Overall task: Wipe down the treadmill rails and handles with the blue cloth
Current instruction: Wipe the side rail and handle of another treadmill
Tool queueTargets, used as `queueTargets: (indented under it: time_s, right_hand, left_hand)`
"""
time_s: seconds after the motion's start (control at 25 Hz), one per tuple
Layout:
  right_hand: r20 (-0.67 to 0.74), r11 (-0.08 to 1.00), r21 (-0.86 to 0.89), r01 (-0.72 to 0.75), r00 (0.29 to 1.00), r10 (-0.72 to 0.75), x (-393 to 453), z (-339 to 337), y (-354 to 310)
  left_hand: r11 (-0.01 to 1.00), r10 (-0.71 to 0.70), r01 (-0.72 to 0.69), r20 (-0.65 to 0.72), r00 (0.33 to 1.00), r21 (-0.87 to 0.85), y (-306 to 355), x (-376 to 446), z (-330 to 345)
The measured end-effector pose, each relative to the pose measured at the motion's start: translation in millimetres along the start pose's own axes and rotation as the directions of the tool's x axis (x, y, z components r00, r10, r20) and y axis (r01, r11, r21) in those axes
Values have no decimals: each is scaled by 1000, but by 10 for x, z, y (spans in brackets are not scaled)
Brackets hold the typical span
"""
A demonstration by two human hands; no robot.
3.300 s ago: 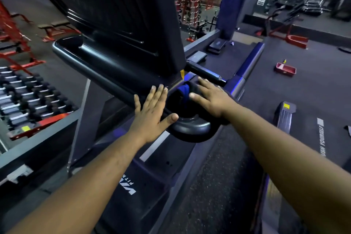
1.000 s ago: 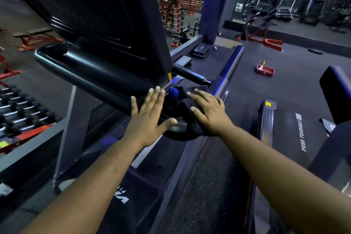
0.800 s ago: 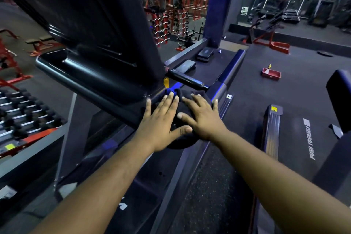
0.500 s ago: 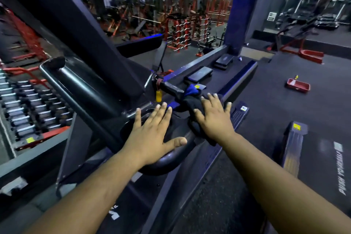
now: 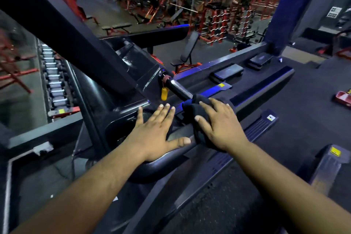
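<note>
Cloth: the blue cloth [image 5: 191, 114] is bunched up under the right hand, lying on the curved handle of the treadmill, right where the thin grip bar [image 5: 177, 90] comes down from the screen post. It looks almost black in this light, with one blue fold poking out at the top.

What changed: three seconds back the cloth sat lower, at the round end of the handle. Now it has slid up and away from the person, close to the grip bar. The head also lifted, so more of the gym shows.

What that means: the round end looks done, I think, and the wiping is moving on to the bar and the long side rail [image 5: 266, 89] (most of the rail is likely not wiped yet).

Right hand: the right hand [image 5: 218, 125] lies flat on top of the cloth with its fingers fairly straight and a little spread, pressing it down. It does not look wrapped round the cloth.

Left hand: the left hand [image 5: 155, 131] is spread out flat on the handle [image 5: 161, 159] just beside the cloth, thumb sticking out to the side. It holds nothing and only rests there, maybe to steady the person.

Near it: a small yellow tag [image 5: 164, 93] hangs from the post, just above the left fingertips.

Far off: red weight racks [image 5: 218, 21] stand well away.
</note>
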State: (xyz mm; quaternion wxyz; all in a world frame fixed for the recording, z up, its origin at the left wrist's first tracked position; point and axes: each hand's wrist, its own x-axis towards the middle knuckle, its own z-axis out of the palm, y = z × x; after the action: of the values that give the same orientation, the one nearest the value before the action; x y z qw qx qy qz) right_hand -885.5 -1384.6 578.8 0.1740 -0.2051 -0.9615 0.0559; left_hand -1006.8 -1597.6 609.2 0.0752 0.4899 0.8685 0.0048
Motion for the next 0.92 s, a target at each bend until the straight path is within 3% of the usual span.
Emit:
queueTargets:
  time_s: [0.08,0.2,0.32,0.4,0.48,0.56,0.68,0.76,0.84,0.92]
  right_hand:
    - [-32,1000,-8,-4,999,4,-207,30,-78]
    - [-16,992,-16,-125,992,125,-289,2,-114]
    - [195,981,-75,-179,962,191,219,-30,-203]
    - [376,981,-57,-184,906,192,663,-12,-251]
    - [471,977,66,-201,870,147,954,17,-234]
    - [492,987,127,-100,870,25,953,0,-141]
    - [483,996,56,65,872,-84,777,-22,116]
    - [473,998,38,41,879,-54,882,7,94]
    - [484,988,154,31,869,-103,1174,84,-86]
    - [438,967,222,122,874,-211,1423,200,-312]
  left_hand:
    - [1000,6,-7,-41,999,-1,2,-14,27]
    - [1000,15,-16,-73,997,-14,-22,3,49]
    - [999,17,-19,-57,998,-33,-16,46,69]
    - [999,6,-8,-49,999,-48,-14,41,67]
    - [998,-8,6,-33,999,-63,-10,22,40]
    - [996,-35,34,-13,999,-87,7,-7,23]
    - [991,-81,82,15,997,-107,9,26,8]
    - [990,-98,101,36,995,-101,16,48,-1]
    - [989,-122,125,39,992,-84,42,80,-11]
    - [987,-130,133,34,991,-86,26,78,-15]
